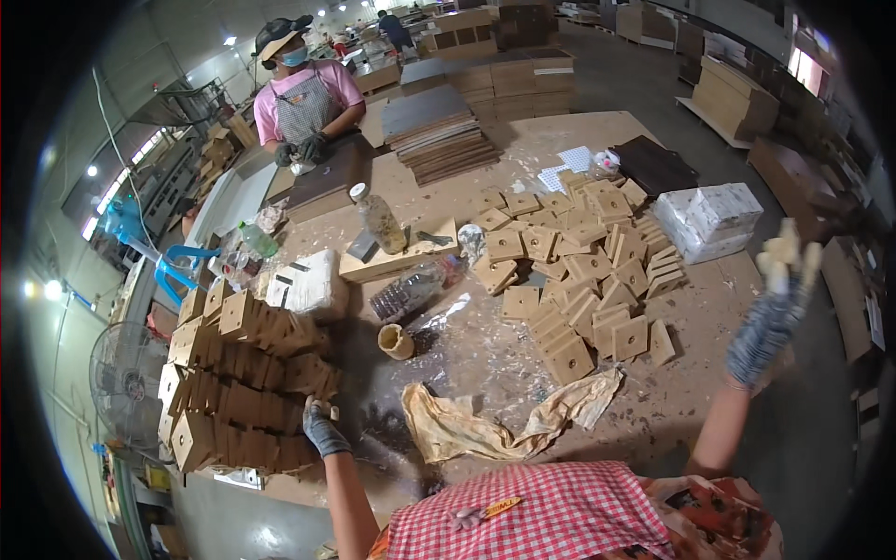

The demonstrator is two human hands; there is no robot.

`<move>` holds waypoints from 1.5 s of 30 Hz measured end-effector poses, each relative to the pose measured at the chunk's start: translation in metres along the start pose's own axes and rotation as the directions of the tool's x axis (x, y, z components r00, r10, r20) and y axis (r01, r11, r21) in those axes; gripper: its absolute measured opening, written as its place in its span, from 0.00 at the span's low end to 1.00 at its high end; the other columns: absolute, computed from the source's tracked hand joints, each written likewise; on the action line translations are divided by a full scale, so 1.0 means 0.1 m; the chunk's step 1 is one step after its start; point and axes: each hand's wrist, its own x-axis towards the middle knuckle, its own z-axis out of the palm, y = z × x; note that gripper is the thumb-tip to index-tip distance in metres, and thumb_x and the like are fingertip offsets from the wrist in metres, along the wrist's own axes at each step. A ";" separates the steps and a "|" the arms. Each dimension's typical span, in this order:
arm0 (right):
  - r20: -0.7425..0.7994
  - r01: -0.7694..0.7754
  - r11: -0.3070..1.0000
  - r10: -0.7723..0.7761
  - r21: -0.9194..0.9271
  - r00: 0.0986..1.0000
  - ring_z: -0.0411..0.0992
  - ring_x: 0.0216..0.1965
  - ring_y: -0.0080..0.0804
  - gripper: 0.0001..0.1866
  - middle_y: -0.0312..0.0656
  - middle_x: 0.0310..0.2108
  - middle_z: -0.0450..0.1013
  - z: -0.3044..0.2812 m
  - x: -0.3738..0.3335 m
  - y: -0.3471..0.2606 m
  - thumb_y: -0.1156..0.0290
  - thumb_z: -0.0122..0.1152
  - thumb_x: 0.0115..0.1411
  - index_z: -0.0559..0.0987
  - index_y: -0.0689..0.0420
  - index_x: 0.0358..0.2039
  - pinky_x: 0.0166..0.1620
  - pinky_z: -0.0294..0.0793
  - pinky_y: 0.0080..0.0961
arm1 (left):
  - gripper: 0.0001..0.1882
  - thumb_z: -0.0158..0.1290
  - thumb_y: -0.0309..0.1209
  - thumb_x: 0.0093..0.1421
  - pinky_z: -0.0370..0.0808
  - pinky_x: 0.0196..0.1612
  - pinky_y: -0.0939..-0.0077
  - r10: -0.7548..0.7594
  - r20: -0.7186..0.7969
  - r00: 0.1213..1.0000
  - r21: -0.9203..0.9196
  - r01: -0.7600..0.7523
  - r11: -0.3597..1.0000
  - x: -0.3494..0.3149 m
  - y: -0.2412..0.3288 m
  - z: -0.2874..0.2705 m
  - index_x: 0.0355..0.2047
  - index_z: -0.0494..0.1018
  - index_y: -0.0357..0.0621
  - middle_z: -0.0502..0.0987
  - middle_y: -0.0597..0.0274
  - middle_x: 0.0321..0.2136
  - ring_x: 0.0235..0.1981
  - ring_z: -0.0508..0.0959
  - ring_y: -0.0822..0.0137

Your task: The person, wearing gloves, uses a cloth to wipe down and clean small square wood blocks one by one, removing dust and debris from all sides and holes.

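Observation:
My left hand (325, 427), in a grey glove with pale fingertips, rests at the near right side of a tall stack of square wooden blocks (238, 406). Its fingers look partly spread against the stack, and I see no block held in them. My right hand (782, 280), gloved the same way, is raised past the table's right edge with its fingers apart and nothing visible in them. A loose heap of similar blocks (588, 266), each with a round hole, lies on the table between my hands. Crumpled yellowish cloth (495, 434) lies in front of me.
Toward the middle stand a small round pot (396, 342), a lying plastic bottle (411, 289) and an upright bottle (378, 219). A white wrapped bundle (709, 219) sits at the right. Beyond are stacked dark panels (439, 135) and a co-worker (306, 103); a fan (126, 383) stands left.

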 end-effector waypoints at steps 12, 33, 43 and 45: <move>0.661 -0.825 0.545 0.676 -0.150 0.326 0.72 0.38 0.22 0.19 0.37 0.38 0.75 -0.18 -2.40 1.54 0.83 0.66 0.45 0.76 0.61 0.40 0.42 0.73 0.21 | 0.16 0.50 0.26 0.57 0.73 0.26 0.79 -0.121 0.434 0.893 -0.054 0.159 0.986 -0.92 -0.16 0.43 0.47 0.69 0.38 0.75 0.59 0.35 0.28 0.74 0.70; 0.780 -0.278 0.764 0.621 -0.582 0.077 0.73 0.39 0.30 0.27 0.41 0.38 0.75 -0.15 -2.10 1.56 0.65 0.73 0.42 0.78 0.57 0.44 0.47 0.71 0.25 | 0.13 0.47 0.28 0.59 0.76 0.37 0.75 -0.375 0.627 0.683 0.236 0.292 0.927 -1.67 -0.35 0.68 0.45 0.72 0.40 0.76 0.63 0.36 0.32 0.75 0.72; 0.812 -0.040 0.889 0.435 -0.457 0.390 0.73 0.39 0.38 0.27 0.49 0.38 0.75 -0.12 -2.40 1.38 0.61 0.75 0.39 0.79 0.62 0.38 0.46 0.71 0.29 | 0.19 0.49 0.34 0.61 0.75 0.45 0.70 -0.717 0.693 0.075 0.608 0.473 0.638 -1.67 -1.40 1.18 0.51 0.68 0.40 0.76 0.60 0.43 0.43 0.76 0.64; 0.799 -0.298 0.836 0.537 -0.461 0.272 0.73 0.40 0.36 0.26 0.48 0.37 0.76 -0.06 -2.28 1.22 0.60 0.73 0.42 0.78 0.63 0.39 0.46 0.71 0.29 | 0.20 0.49 0.33 0.61 0.76 0.45 0.70 -0.720 0.676 0.156 0.661 0.304 0.686 -1.86 -1.46 1.35 0.53 0.66 0.41 0.75 0.60 0.44 0.43 0.76 0.64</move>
